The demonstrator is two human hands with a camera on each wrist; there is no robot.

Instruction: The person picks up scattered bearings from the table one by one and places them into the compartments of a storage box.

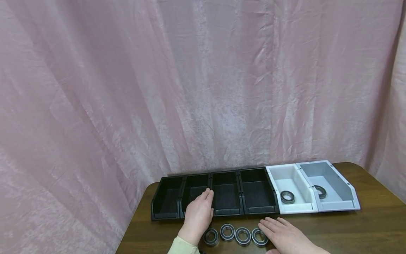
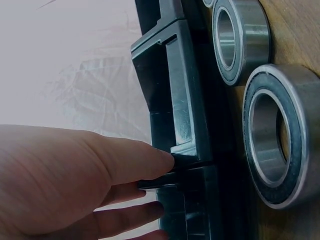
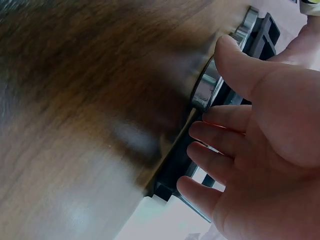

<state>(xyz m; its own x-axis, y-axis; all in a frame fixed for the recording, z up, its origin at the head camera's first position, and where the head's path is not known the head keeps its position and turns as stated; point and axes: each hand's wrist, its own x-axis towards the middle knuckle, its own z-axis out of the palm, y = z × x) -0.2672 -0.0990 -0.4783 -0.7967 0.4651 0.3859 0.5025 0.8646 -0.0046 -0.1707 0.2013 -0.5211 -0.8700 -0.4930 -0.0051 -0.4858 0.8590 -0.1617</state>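
Observation:
Several ring-shaped ball bearings with dark seals lie in a row on the table; the leftmost bearing (image 1: 210, 237) is beside my left wrist. My left hand (image 1: 199, 211), fingers extended and holding nothing, reaches over the front of the black bins (image 1: 226, 212). The left wrist view shows its thumb at a bin's front edge, with a bearing (image 2: 257, 145) to the right. My right hand (image 1: 283, 234) has its fingers loosely extended, fingertips right at the rightmost bearing (image 1: 259, 242). In the right wrist view that bearing (image 3: 206, 90) shows between thumb and forefinger, partly hidden by the hand.
Right of the black bins stand a white bin (image 1: 298, 209) and a light grey bin (image 1: 342, 204). One bearing (image 1: 287, 197) lies in the white bin, another bearing (image 1: 320, 192) in the grey one. A pink curtain (image 1: 206, 88) hangs behind the wooden table (image 1: 377, 225).

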